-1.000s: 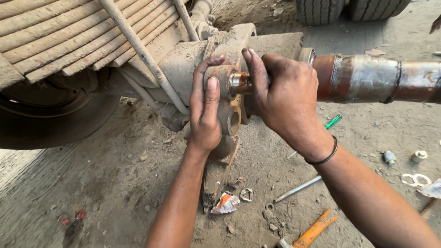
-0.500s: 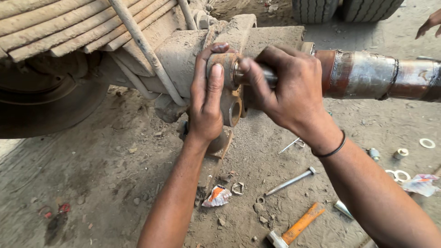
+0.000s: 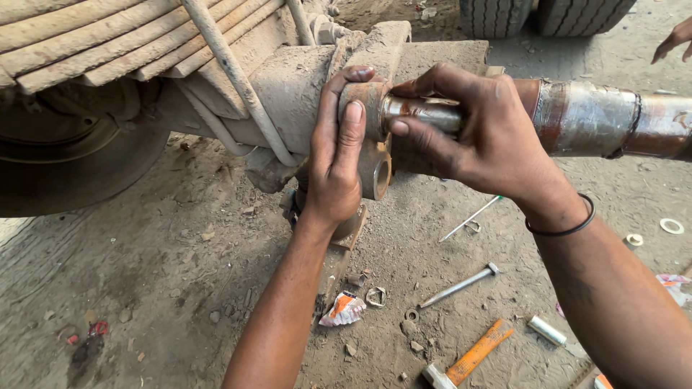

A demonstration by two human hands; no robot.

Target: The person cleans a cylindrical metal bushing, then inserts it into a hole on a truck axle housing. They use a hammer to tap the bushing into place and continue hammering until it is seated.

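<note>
The left hand (image 3: 335, 162) is laid flat against a rusty bush (image 3: 364, 108) at the end of the bracket (image 3: 288, 86), fingers straight and pressed on it; a steel pin (image 3: 422, 114), seated in the bush, is pinched by the right hand (image 3: 476, 130), thumb below and fingers above; a pipe (image 3: 605, 119) runs behind the right hand; a hammer (image 3: 468, 354) and a rod (image 3: 461, 285) lie on the dirt below.

Left hand (image 3: 335, 162) pressed flat, right hand (image 3: 476, 133) curled in grip.
</note>
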